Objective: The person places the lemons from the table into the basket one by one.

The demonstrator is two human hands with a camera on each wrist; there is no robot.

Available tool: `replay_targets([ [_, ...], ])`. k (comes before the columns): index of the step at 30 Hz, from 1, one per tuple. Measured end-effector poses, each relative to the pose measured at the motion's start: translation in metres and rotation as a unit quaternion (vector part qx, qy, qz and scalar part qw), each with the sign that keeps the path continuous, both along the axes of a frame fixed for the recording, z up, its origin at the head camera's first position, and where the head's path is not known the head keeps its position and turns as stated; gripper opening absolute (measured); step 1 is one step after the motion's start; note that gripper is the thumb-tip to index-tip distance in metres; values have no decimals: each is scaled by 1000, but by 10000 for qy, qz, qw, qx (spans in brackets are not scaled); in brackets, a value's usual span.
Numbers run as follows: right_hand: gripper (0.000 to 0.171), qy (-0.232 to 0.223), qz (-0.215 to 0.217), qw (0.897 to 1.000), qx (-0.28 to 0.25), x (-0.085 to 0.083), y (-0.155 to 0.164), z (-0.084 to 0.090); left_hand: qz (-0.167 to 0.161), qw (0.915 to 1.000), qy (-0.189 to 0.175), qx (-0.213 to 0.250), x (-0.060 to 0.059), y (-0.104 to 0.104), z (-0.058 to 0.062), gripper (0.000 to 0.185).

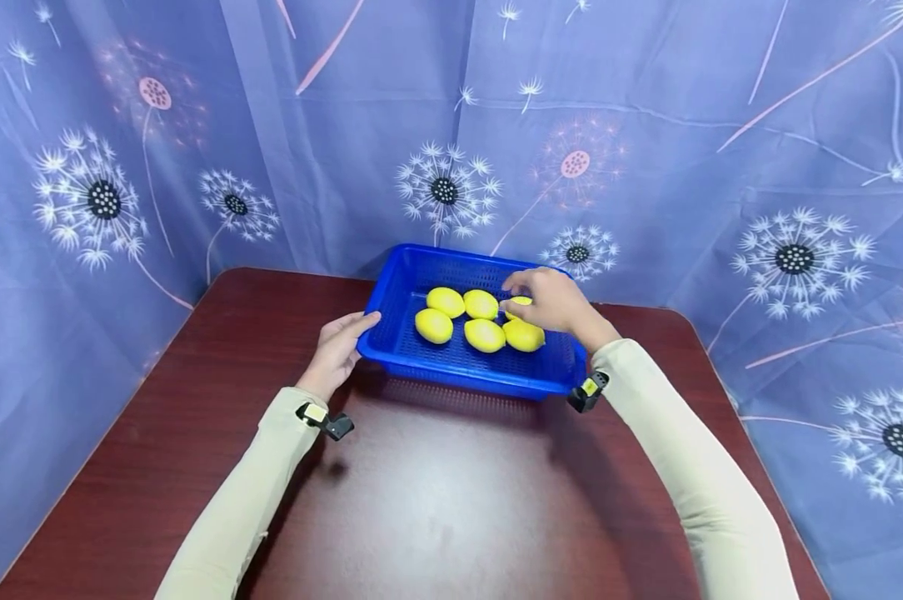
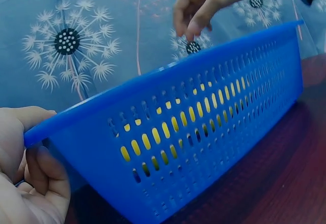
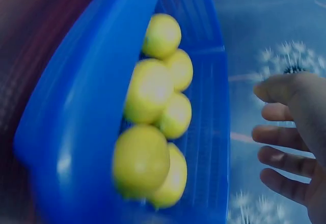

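Observation:
A blue plastic basket (image 1: 451, 372) with slotted walls holds several yellow lemons (image 1: 485, 335), gathered in two rough rows. At its left end my left hand (image 1: 337, 346) grips the rim; the left wrist view shows the thumb on top and the fingers (image 2: 48, 175) curled below. Over the right part of the basket hovers my right hand (image 1: 552, 302), fingers bent loosely and apart. Nothing sits between those fingers (image 3: 282, 159) in the right wrist view. From the head, this hand partly covers the rearmost right lemon (image 1: 517, 307).
The basket is at the back of a dark red-brown wooden table (image 1: 436, 500). Right behind the table hangs a blue curtain (image 1: 346, 167) with a dandelion print, which also runs along both sides. Each wrist carries a small strapped camera (image 1: 327, 419).

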State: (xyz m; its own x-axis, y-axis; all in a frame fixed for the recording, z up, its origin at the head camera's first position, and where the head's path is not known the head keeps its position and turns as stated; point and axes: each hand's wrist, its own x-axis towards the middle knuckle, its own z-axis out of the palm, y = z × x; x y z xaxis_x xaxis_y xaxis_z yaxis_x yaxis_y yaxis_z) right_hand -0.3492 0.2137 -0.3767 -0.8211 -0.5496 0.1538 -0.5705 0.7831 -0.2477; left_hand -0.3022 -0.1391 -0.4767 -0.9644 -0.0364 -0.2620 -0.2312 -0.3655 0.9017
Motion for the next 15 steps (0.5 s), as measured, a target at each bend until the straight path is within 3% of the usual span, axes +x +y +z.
replay_targets([
  [8,30,598,-1183,9909,-212,16,61,4,-229,9980,114,-574,-2,-8,5,21],
  [12,33,689,-1722,9822,-295,18,87,4,-329,9960,238,-801,-5,-17,8,27],
  [15,37,602,-1915,9793,-256,18,101,0,-382,9920,429,-1122,-9,-27,11,41],
])
